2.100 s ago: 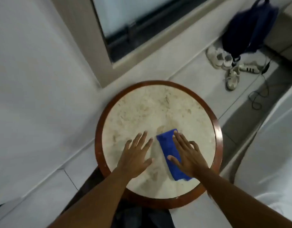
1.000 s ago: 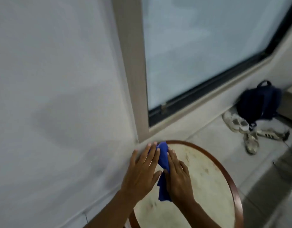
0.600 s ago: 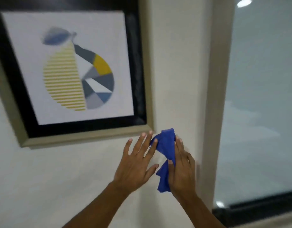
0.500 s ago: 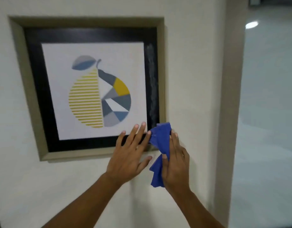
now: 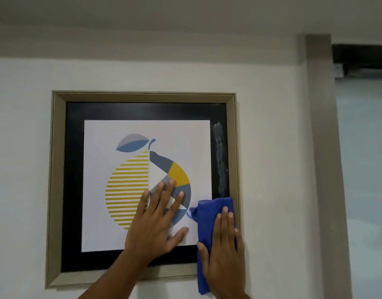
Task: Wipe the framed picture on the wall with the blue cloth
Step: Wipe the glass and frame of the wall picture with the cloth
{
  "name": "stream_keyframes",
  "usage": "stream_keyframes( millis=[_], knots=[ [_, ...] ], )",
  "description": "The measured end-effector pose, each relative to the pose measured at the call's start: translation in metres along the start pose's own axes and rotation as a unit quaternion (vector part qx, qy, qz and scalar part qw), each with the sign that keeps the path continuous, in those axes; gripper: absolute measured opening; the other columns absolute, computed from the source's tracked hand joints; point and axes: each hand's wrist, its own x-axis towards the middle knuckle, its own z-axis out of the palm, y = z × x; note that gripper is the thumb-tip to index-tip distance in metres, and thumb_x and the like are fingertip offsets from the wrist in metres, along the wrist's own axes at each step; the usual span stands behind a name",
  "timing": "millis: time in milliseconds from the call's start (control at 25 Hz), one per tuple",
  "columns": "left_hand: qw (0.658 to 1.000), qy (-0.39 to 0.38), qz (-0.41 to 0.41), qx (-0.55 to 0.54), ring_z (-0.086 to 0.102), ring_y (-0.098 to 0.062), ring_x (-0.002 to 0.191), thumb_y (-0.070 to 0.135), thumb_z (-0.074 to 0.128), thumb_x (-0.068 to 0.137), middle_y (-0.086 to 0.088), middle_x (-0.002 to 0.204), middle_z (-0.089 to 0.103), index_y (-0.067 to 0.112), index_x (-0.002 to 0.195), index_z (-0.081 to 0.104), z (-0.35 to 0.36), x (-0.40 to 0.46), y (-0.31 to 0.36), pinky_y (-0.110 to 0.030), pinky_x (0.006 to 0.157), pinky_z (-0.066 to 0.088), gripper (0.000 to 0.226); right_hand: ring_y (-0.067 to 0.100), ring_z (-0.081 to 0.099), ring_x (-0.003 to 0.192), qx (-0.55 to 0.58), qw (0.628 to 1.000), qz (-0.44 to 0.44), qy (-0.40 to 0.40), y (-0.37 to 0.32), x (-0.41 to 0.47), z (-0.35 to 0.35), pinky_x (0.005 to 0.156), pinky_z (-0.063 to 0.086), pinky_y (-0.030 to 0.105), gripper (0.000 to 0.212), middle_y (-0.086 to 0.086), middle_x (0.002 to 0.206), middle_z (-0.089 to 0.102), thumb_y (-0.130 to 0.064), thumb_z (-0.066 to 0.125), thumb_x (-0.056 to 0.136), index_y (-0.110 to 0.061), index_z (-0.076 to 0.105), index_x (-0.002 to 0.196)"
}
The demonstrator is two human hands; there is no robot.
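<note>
Framed picture point(image 5: 58, 190) hung on white wall point(image 5: 24, 147), barely wiped yet | whitish smear point(image 5: 220, 160) still streaked down dark right border | blue cloth point(image 5: 209, 210) pressed on lower right corner | right hand point(image 5: 223, 251) flat on cloth, fingers extended | left hand point(image 5: 155, 225) splayed, empty, bracing glass

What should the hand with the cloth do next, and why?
Probably slide the blue cloth straight up the right side of the picture. The right hand presses it flat at the lower right corner, and a whitish smear sits just above.
</note>
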Motion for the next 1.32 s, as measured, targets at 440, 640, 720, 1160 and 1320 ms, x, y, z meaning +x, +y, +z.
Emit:
stream_keyframes(
  millis=[440, 640, 720, 1160, 1320],
  knots=[
    [1.000, -0.005, 0.003, -0.012, 0.015, -0.034, 0.155, 0.070, 0.038, 0.093, -0.013, 0.169, 0.017, 0.017, 0.159, 0.026, -0.003, -0.003, -0.001, -0.054, 0.123, 0.012, 0.085, 0.028, 0.008, 0.149, -0.028, 0.995, -0.043, 0.091, -0.039, 0.226, -0.075, 0.115, 0.019, 0.043, 0.063, 0.013, 0.163, 0.005, -0.038, 0.027, 0.100, -0.017, 0.004, 0.155],
    [1.000, 0.001, 0.009, -0.006, 0.017, -0.033, 0.154, 0.072, 0.035, 0.094, -0.012, 0.167, 0.020, 0.019, 0.159, 0.024, -0.006, -0.001, -0.001, -0.053, 0.121, 0.014, 0.085, 0.028, 0.013, 0.148, -0.013, 0.994, -0.031, 0.106, -0.034, 0.183, -0.059, 0.115, 0.023, 0.043, 0.060, 0.012, 0.162, 0.014, -0.034, 0.029, 0.100, -0.011, 0.016, 0.153],
    [1.000, -0.003, 0.009, -0.004, 0.016, -0.033, 0.154, 0.071, 0.035, 0.094, -0.013, 0.166, 0.023, 0.018, 0.158, 0.028, -0.008, 0.000, -0.002, -0.052, 0.121, 0.012, 0.083, 0.029, 0.018, 0.147, -0.002, 0.995, -0.020, 0.098, -0.026, 0.118, -0.036, 0.115, 0.021, 0.040, 0.060, 0.011, 0.161, 0.015, -0.037, 0.026, 0.100, -0.010, 0.019, 0.153],
    [1.000, -0.009, 0.006, -0.019, 0.018, -0.032, 0.155, 0.070, 0.040, 0.093, -0.013, 0.166, 0.025, 0.018, 0.156, 0.036, -0.008, -0.004, -0.002, -0.052, 0.123, 0.011, 0.082, 0.033, 0.026, 0.144, -0.008, 0.997, -0.044, 0.067, -0.031, 0.151, -0.062, 0.114, 0.024, 0.042, 0.064, 0.017, 0.158, 0.024, -0.036, 0.033, 0.096, -0.003, 0.025, 0.150],
    [1.000, 0.014, 0.002, -0.025, 0.019, -0.031, 0.154, 0.071, 0.042, 0.092, -0.011, 0.166, 0.026, 0.019, 0.156, 0.037, -0.003, -0.005, -0.002, -0.050, 0.122, 0.013, 0.082, 0.028, 0.015, 0.148, -0.033, 0.996, -0.012, 0.084, -0.054, 0.240, -0.088, 0.115, 0.017, 0.041, 0.065, 0.014, 0.161, 0.015, -0.039, 0.029, 0.096, -0.007, 0.021, 0.152]
  ],
)
